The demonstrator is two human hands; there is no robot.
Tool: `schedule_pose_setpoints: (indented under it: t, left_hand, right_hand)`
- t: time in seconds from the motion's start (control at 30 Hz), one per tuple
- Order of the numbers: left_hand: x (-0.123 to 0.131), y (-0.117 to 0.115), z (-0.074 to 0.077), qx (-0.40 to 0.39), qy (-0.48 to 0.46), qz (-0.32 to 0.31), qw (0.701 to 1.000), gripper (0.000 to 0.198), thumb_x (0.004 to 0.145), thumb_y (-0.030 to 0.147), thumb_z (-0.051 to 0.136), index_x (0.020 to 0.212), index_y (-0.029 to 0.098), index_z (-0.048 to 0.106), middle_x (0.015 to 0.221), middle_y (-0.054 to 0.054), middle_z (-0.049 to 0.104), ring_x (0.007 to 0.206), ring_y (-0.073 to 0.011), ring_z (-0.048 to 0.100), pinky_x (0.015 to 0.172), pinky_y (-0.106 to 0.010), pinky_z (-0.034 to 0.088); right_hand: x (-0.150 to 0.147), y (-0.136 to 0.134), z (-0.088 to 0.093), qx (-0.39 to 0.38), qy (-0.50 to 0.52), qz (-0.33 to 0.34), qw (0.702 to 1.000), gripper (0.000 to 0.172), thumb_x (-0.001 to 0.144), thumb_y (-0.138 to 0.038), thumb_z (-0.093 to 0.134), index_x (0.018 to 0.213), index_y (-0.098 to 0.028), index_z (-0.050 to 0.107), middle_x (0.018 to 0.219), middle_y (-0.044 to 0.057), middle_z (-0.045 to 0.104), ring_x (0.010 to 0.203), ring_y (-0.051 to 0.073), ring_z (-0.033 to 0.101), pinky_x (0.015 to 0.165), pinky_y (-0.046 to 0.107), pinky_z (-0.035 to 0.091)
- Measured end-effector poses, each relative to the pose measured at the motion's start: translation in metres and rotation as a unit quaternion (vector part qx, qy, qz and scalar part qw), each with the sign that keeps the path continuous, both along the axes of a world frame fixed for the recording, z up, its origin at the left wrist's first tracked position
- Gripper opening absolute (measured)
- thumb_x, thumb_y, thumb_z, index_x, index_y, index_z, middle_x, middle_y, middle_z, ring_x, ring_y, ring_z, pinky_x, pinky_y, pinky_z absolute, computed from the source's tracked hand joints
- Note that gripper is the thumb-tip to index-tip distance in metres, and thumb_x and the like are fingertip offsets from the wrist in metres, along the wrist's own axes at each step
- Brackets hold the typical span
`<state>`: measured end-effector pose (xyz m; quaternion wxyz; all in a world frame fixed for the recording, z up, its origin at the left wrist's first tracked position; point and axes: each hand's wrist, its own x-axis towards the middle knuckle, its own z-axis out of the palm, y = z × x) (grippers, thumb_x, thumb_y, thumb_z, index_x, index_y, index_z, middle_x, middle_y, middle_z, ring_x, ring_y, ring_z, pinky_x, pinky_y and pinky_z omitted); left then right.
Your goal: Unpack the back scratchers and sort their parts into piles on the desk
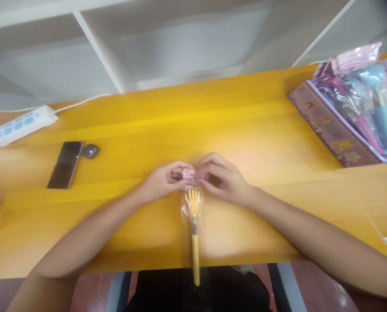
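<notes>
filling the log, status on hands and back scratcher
Left hand, right hand pinching pink bag top. Yellow back scratcher inside clear bag. Nothing seen blocking; phone at left, box at right, both apart from hands.

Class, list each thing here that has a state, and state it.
Left hand: pinching the card
Right hand: at the card, grip unclear
Card: held
Scratcher: inside the bag
Bag: sealing unclear
Phone: flat, dark
Box: open, filled
Power strip: corded, power unclear

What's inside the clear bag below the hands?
A yellow tool: hand-shaped head, metal neck, handle. Left hand and right hand partly cover the pink printed top of the bag; what's behind them can't be seen.
</notes>
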<state>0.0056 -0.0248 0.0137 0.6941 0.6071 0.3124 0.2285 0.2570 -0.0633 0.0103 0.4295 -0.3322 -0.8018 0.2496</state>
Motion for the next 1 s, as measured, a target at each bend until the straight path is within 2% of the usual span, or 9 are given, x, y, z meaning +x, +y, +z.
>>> schedule_pose_setpoints:
  t: [0.13, 0.23, 0.4, 0.53, 0.7, 0.8, 0.9, 1.0]
  left_hand:
    - [-0.001, 0.001, 0.004, -0.009, 0.033, -0.012, 0.999, 0.038, 0.092, 0.03, 0.085, 0.126, 0.019, 0.072, 0.118, -0.01, 0.081, 0.107, -0.0211, 0.08, 0.095, -0.032, 0.063]
    - [-0.001, 0.0, 0.009, -0.012, 0.05, -0.016, 0.999, 0.036, 0.088, 0.031, 0.089, 0.118, 0.018, 0.074, 0.111, -0.008, 0.081, 0.101, -0.0203, 0.08, 0.092, -0.03, 0.062]
    - [0.001, -0.003, 0.009, 0.032, 0.079, 0.012, 0.996, 0.024, 0.097, 0.036, 0.08, 0.11, 0.017, 0.076, 0.103, -0.007, 0.082, 0.094, -0.0188, 0.079, 0.083, -0.029, 0.061]
    - [0.001, 0.0, 0.003, 0.019, 0.039, 0.028, 0.999, 0.025, 0.095, 0.035, 0.081, 0.111, 0.016, 0.076, 0.106, -0.008, 0.081, 0.093, -0.0182, 0.079, 0.084, -0.029, 0.062]
    - [0.0, 0.004, -0.001, -0.015, -0.016, 0.063, 0.998, 0.036, 0.09, 0.04, 0.087, 0.113, 0.015, 0.074, 0.11, -0.01, 0.081, 0.094, -0.0194, 0.08, 0.083, -0.03, 0.065]
    - [0.001, 0.005, -0.003, -0.023, -0.022, 0.118, 0.992, 0.041, 0.086, 0.043, 0.089, 0.113, 0.015, 0.073, 0.109, -0.011, 0.082, 0.091, -0.02, 0.08, 0.082, -0.031, 0.067]
    - [0.002, 0.007, -0.008, -0.014, -0.025, 0.217, 0.976, 0.043, 0.084, 0.044, 0.092, 0.109, 0.015, 0.071, 0.109, -0.01, 0.082, 0.094, -0.0216, 0.081, 0.085, -0.034, 0.068]
    - [0.0, 0.012, -0.01, 0.008, -0.036, 0.31, 0.95, 0.042, 0.083, 0.044, 0.092, 0.107, 0.017, 0.07, 0.112, -0.009, 0.082, 0.102, -0.0227, 0.08, 0.089, -0.033, 0.067]
  right_hand:
    - [-0.002, -0.001, -0.002, -0.007, 0.0, 0.016, 1.0, 0.009, 0.103, -0.019, 0.071, 0.11, -0.023, 0.069, 0.109, 0.007, 0.064, 0.098, 0.019, 0.069, 0.082, 0.036, 0.062]
    - [-0.004, -0.002, -0.006, -0.019, 0.005, 0.007, 1.0, 0.01, 0.103, -0.019, 0.073, 0.105, -0.023, 0.064, 0.104, 0.006, 0.065, 0.09, 0.017, 0.068, 0.074, 0.031, 0.059]
    - [-0.006, -0.004, -0.012, -0.102, 0.032, -0.017, 0.994, 0.021, 0.099, -0.024, 0.076, 0.106, -0.024, 0.057, 0.095, 0.002, 0.066, 0.074, 0.013, 0.062, 0.062, 0.027, 0.052]
    - [-0.004, -0.005, -0.012, -0.201, 0.065, -0.007, 0.977, 0.033, 0.099, -0.026, 0.074, 0.121, -0.026, 0.05, 0.082, -0.004, 0.063, 0.066, 0.012, 0.062, 0.06, 0.025, 0.051]
    - [-0.003, -0.002, -0.006, -0.254, 0.073, -0.008, 0.964, 0.033, 0.103, -0.037, 0.071, 0.127, -0.024, 0.051, 0.085, -0.001, 0.066, 0.066, 0.012, 0.062, 0.059, 0.025, 0.05]
    - [0.002, -0.001, 0.001, -0.277, 0.065, 0.01, 0.959, 0.021, 0.109, -0.042, 0.062, 0.111, -0.021, 0.059, 0.079, -0.001, 0.067, 0.063, 0.011, 0.062, 0.059, 0.025, 0.049]
    - [0.007, 0.0, 0.009, -0.285, 0.022, 0.066, 0.956, 0.036, 0.112, -0.049, 0.056, 0.094, -0.019, 0.066, 0.075, 0.0, 0.069, 0.063, 0.011, 0.063, 0.062, 0.026, 0.048]
    - [0.007, -0.004, 0.019, -0.263, -0.053, 0.106, 0.957, 0.034, 0.104, -0.051, 0.07, 0.093, -0.019, 0.071, 0.076, -0.001, 0.07, 0.064, 0.012, 0.061, 0.061, 0.025, 0.045]
